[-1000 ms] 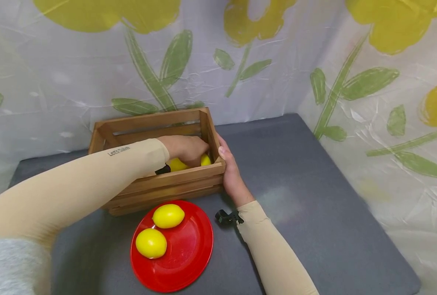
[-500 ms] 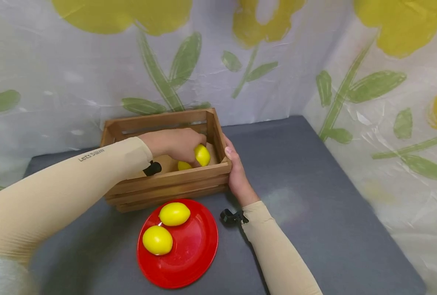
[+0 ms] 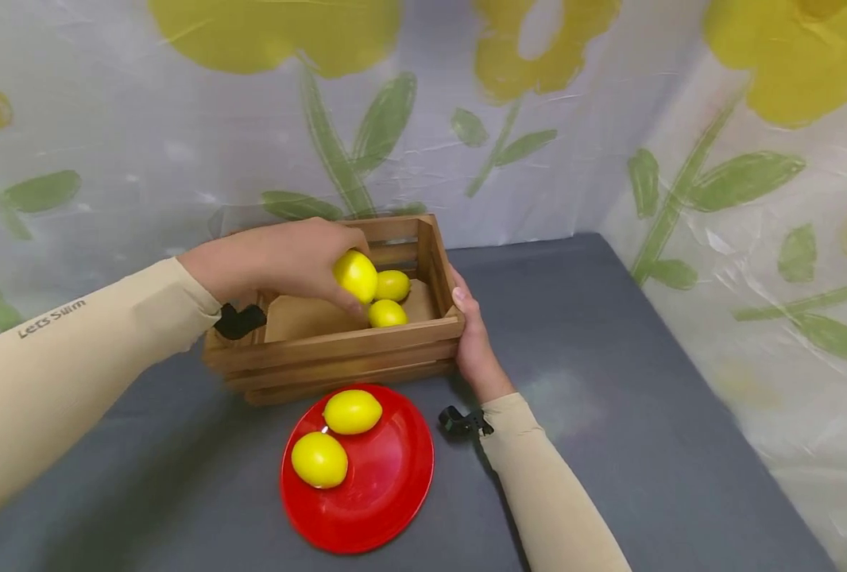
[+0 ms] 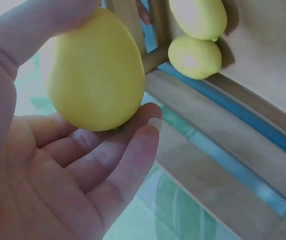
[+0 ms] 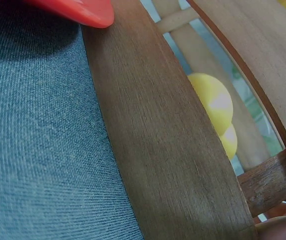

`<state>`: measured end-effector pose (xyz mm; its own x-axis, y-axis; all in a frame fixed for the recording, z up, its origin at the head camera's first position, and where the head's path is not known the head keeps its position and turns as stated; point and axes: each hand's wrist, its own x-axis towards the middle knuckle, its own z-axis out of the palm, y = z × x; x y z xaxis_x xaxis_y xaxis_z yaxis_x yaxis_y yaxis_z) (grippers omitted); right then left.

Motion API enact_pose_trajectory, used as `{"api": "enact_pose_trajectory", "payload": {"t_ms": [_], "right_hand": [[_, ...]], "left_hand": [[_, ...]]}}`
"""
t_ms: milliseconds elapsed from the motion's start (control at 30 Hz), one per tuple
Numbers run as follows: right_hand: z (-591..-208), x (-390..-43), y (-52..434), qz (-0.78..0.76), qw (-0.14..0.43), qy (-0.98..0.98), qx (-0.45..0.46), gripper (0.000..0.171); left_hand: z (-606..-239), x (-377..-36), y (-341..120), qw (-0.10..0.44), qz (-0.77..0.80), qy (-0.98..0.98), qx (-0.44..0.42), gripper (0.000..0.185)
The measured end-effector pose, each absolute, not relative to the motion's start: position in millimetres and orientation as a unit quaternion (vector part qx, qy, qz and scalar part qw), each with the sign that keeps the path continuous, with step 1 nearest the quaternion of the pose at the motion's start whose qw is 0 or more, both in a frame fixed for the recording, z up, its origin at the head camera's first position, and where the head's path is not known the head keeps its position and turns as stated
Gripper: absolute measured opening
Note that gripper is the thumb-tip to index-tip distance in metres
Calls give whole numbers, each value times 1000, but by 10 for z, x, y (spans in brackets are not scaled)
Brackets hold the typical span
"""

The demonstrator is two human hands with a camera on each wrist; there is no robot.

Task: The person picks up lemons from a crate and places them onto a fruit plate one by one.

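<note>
Left hand grips lemon over crate's floor; right hand touches crate's right end, fingers largely hidden, curl impossible to tell. Red plate in front, bearing two lemons; right wrist view catches only its edge. Two more lemons inside crate. Left wrist view alone shows left palm. Flowered sheet behind, cut off at top.

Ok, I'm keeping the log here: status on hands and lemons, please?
Left hand grips one lemon. Right hand against crate. Crate's front wall between that lemon and plate.
</note>
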<state>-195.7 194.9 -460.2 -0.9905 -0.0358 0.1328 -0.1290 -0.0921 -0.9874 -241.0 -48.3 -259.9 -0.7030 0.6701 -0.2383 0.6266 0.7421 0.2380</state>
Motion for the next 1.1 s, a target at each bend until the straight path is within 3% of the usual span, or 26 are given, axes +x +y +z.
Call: {"api": "enact_pose_trajectory", "payload": {"t_ms": [433, 1100], "right_hand": [[-4595, -1991, 2096, 732, 42, -677, 58, 83], [-4582, -2011, 2168, 734, 46, -675, 59, 81]], "left_hand": [[-2536, -1993, -650, 142, 88, 921, 351, 63], [-2707, -1388, -420, 210, 121, 879, 412, 63]]}}
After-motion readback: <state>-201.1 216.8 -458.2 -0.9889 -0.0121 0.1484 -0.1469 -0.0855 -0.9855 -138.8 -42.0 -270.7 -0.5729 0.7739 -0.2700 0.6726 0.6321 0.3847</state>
